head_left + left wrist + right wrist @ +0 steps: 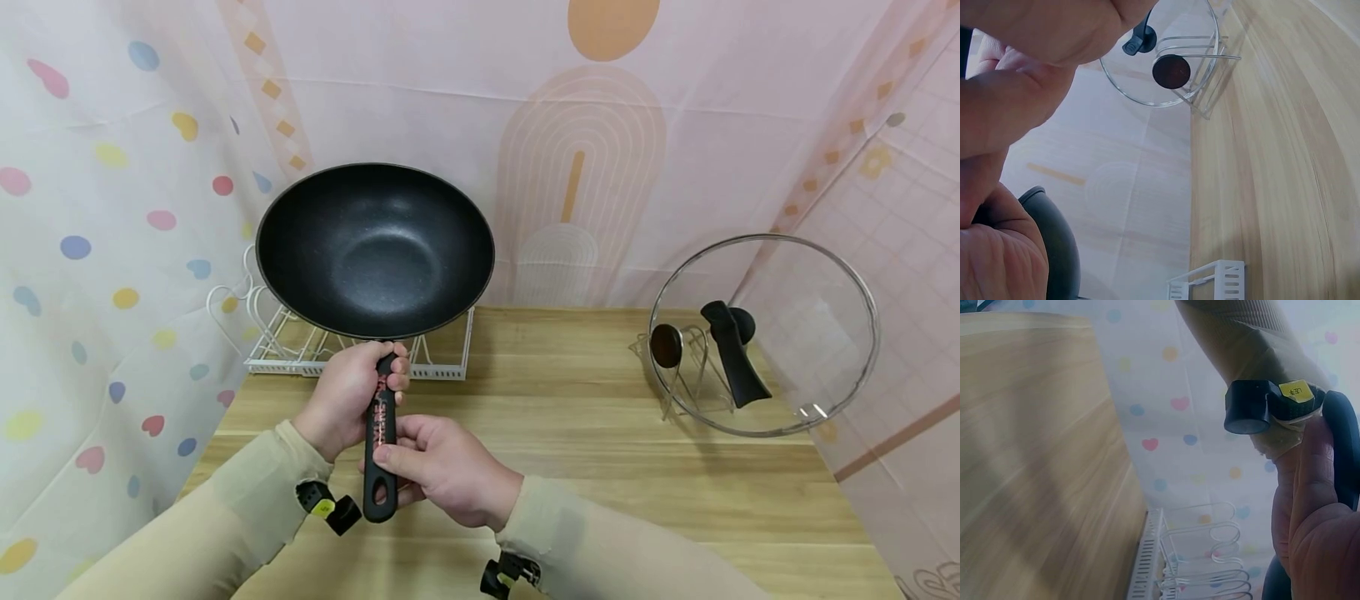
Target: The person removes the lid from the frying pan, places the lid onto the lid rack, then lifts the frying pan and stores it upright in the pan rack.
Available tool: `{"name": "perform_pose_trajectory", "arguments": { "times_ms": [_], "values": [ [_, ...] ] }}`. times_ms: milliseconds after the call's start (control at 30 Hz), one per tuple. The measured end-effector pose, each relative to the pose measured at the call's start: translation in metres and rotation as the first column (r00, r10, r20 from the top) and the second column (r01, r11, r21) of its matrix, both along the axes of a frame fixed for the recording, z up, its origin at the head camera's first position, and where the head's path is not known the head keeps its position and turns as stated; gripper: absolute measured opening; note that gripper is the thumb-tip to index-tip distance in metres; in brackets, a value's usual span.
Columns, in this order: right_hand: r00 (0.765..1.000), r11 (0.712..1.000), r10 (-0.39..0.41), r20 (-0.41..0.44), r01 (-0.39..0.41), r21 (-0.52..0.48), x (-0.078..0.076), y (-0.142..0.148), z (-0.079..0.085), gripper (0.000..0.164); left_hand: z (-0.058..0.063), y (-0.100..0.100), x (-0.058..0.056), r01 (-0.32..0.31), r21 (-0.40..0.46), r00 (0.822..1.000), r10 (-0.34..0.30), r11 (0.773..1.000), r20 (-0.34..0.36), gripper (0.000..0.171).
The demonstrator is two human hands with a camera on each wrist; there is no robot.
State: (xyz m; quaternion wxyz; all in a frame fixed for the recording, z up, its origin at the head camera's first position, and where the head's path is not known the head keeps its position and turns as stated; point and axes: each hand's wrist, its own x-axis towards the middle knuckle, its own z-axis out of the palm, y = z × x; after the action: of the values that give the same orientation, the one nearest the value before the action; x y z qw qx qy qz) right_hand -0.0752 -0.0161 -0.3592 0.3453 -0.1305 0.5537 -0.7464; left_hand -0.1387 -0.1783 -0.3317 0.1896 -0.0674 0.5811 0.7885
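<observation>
A black wok (382, 258) is held up by its handle, its dark inside facing the head camera. My left hand (348, 396) grips the handle (381, 433) close to the pan, fingers curled round it. Lower down, near the hanging hole, my right hand (450, 467) pinches the same handle with thumb on top and fingers beneath. Behind and below the pan is a white wire dish rack (352, 362), partly covered by it. The left wrist view catches only a slice of the wok (1054, 244) beyond the fingers.
On the right, a glass lid (817, 350) with a black handle leans in a metal wire stand (693, 367). The rack's white slotted edge (1146, 556) shows in the right wrist view. Patterned curtains (112, 250) enclose the wooden table (570, 400) at the left, back and right.
</observation>
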Motion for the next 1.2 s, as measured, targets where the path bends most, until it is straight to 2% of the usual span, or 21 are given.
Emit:
{"name": "perform_pose_trajectory", "arguments": {
  "times_ms": [433, 833, 1200],
  "values": [
    [1.0, 1.0, 0.0, 0.003, 0.0, -0.023, -0.003, -0.005, -0.001, 0.027, 0.004, -0.005, 0.0, -0.022, -0.055, 1.0, 0.021, 0.998, -0.014, 0.02],
    [1.0, 1.0, -0.011, -0.003, 0.011, -0.026, -0.004, -0.01, -0.001, 0.027, 0.006, -0.012, 0.0, -0.037, -0.061, 0.999, 0.036, 0.997, -0.019, 0.02],
    [1.0, 0.999, -0.011, -0.001, 0.011, -0.036, -0.005, -0.018, 0.0, 0.025, 0.005, -0.023, -0.002, -0.026, -0.055, 0.999, 0.025, 0.998, -0.022, 0.022]
  ]
}}
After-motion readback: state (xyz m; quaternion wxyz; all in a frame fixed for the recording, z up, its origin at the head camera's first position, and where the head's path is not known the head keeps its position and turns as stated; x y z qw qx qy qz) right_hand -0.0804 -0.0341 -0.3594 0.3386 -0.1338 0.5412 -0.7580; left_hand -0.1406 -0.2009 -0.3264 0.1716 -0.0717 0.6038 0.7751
